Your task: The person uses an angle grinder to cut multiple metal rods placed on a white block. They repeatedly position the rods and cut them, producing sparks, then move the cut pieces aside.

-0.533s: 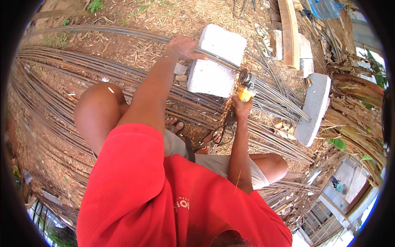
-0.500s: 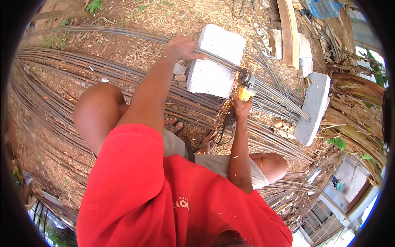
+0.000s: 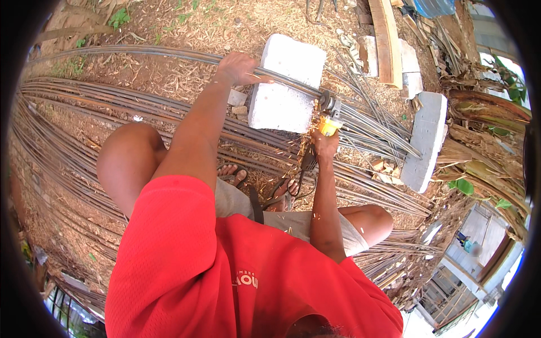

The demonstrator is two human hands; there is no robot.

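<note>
My left hand (image 3: 239,69) is closed round a bundle of thin steel bars (image 3: 163,52). These bars run from the far left across a white block (image 3: 282,104). Past the block's right edge, my right hand (image 3: 326,145) grips a yellow and black angle grinder (image 3: 328,125) by its body. The grinder's disc (image 3: 325,100) meets the bars there. Orange sparks (image 3: 307,143) fly from it down toward my feet. A dark cable hangs from the tool's lower end. My fingertips on the grinder are partly hidden.
Long rusty bars (image 3: 135,101) lie across the ground under and around my sandalled feet (image 3: 284,188). A grey block (image 3: 425,141) stands at the right by the cut bars' ends. Farther back lie a wooden plank (image 3: 386,42) and a blue plastic container (image 3: 434,7).
The view has shifted slightly, so the block and hands sit a little farther left. Both hands keep their hold, and sparks still fly from the disc.
</note>
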